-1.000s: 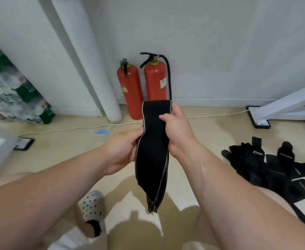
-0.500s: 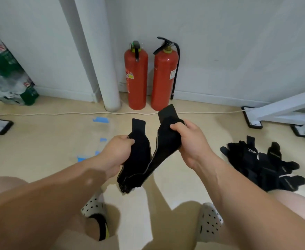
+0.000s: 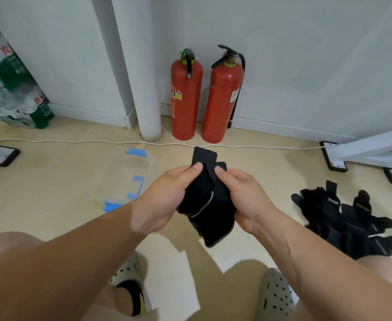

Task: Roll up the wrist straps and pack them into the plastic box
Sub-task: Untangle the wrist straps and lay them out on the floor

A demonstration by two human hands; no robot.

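Note:
A black wrist strap (image 3: pixel 207 205) with a pale edge is doubled over between my hands, above the floor in front of me. My left hand (image 3: pixel 167 200) grips its left half, thumb on top. Its right half is pinched by my right hand (image 3: pixel 243 198), thumb on the flap. Both strap ends stick up side by side past my thumbs. A clear plastic box (image 3: pixel 125 179) with blue clips lies on the floor to the left. A heap of black wrist straps (image 3: pixel 352 218) lies on the floor at the right.
Two red fire extinguishers (image 3: pixel 204 98) stand against the wall beside a white pipe (image 3: pixel 144 89). A white cable (image 3: pixel 74 142) runs along the floor. A white frame leg (image 3: pixel 364 149) sits at the right, packed bottles (image 3: pixel 7 89) at the left. My feet in perforated clogs (image 3: pixel 276 295) are below.
The strap hung long from both hands, then was folded in half. My hands have since come together, bringing the two ends side by side.

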